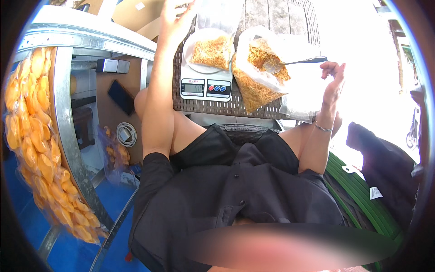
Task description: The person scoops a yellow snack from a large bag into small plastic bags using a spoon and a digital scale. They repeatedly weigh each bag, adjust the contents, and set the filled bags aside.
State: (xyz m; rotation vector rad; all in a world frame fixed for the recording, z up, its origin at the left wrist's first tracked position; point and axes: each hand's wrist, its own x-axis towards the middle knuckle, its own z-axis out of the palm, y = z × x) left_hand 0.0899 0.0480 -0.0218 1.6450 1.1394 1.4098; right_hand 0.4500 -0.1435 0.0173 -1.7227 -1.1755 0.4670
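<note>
A clear plastic bag of orange-yellow shredded snack (211,51) lies on the round plate of a white digital kitchen scale (206,95), its unfilled end stretching away from me. Beside the bag's far end is my left hand (177,12), cut by the top edge; its grip is unclear. To the right of the scale stands a larger open plastic bag of the same shreds (258,91). A metal spoon (304,61) rests in it, bowl among the shreds, dark handle pointing right. Just past the handle's end, my right hand (333,80) is apart from it, fingers loosely bent and holding nothing.
Both bags and the scale are on a dark woven table (204,108). Flat clear plastic (299,107) overhangs its near right edge. At left, a metal-framed rack (64,102) carries bagged orange pieces (40,136). A phone (121,97) and coiled white cable (126,134) lie beside my leg.
</note>
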